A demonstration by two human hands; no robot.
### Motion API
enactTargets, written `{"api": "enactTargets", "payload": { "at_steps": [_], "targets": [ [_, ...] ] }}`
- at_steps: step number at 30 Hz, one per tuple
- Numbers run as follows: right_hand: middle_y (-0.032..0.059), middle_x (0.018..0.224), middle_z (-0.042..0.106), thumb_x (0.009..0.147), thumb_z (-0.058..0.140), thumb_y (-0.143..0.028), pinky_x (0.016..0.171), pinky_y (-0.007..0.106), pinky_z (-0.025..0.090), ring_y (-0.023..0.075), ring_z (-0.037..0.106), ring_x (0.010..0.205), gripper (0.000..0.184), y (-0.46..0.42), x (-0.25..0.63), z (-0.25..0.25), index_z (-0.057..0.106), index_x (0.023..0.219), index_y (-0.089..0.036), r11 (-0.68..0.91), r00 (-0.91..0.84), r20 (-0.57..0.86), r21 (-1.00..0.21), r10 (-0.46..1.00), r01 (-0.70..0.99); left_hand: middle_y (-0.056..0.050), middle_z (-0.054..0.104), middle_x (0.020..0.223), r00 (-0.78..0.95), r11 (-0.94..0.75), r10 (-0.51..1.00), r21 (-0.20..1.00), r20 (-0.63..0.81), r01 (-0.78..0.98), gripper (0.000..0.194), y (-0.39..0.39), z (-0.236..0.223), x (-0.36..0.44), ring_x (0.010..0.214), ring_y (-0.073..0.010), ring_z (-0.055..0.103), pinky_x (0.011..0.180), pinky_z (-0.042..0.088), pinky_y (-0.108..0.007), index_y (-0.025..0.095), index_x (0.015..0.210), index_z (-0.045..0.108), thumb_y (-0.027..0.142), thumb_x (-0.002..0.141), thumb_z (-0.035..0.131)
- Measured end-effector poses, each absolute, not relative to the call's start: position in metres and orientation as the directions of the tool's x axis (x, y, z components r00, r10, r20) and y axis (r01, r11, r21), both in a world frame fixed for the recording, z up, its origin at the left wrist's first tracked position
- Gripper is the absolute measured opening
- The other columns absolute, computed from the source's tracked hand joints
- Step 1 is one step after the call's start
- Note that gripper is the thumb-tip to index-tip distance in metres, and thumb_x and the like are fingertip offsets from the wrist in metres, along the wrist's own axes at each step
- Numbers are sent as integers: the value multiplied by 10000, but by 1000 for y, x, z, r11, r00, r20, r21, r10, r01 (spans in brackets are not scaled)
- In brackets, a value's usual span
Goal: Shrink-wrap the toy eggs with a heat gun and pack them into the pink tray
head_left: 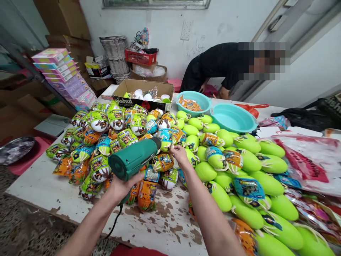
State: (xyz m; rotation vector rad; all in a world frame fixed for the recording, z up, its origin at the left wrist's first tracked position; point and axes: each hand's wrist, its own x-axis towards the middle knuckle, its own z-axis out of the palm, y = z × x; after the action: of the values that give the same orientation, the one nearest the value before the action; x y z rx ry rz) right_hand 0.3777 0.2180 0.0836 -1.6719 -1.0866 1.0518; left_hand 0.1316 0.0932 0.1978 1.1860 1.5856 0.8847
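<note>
My left hand (121, 188) is wrapped round the handle of a green heat gun (135, 158). The gun's black nozzle points right at a toy egg (165, 137) with a blue printed sleeve. At the egg's lower right, the fingertips of my right hand (180, 155) are pinched together on it. Wrapped eggs (117, 119) with green, orange and blue printed film lie piled to the left. Plain lime-green eggs (247, 160) spread over the right half, several with coloured sleeves and pale string-like bits. The gun's cord hangs below my left hand.
A cardboard box (144, 89) with white and green shell halves stands behind the pile. Beside it are two turquoise basins (234, 117), one holding orange wrappers. A person in black (221, 64) bends over behind the table. Stacked boxes (64, 78) rise at left; plastic bags (314, 156) lie right.
</note>
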Motion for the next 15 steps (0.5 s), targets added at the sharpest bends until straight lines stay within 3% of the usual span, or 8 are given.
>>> {"api": "enactTargets", "payload": {
  "at_steps": [4,9,12,15],
  "targets": [
    [25,739,669,635,599,-273,678,316,483,198,617,684,155,207,390,97,578,772,-202,-85,304,44,-914,952,397,-91,777,876,-48,294,954,897,-295,330,358,85,200,121,871,-301,690,846,549,-419,193,863,733,475,646,772],
    [61,870,684,765,495,-164,760,349,504,217,641,797,172,173,430,125,607,886,-210,234,79,426,-631,901,740,-84,761,1102,60,368,906,850,-419,377,490,59,206,95,1005,-333,672,875,551,-431,226,1011,745,522,624,797],
    [73,926,678,819,480,-131,798,348,510,218,643,870,199,149,446,142,616,937,-216,357,-50,516,-515,855,779,-62,770,1072,116,370,894,859,-432,354,462,47,215,89,982,-317,675,871,549,-410,243,1001,755,476,609,827],
    [69,950,671,843,492,-121,816,339,520,206,645,897,202,129,455,152,629,947,-228,438,-131,514,-538,848,720,-48,781,912,146,365,891,869,-430,334,310,44,224,92,836,-274,681,805,551,-370,233,866,762,380,609,853]
  ]
}}
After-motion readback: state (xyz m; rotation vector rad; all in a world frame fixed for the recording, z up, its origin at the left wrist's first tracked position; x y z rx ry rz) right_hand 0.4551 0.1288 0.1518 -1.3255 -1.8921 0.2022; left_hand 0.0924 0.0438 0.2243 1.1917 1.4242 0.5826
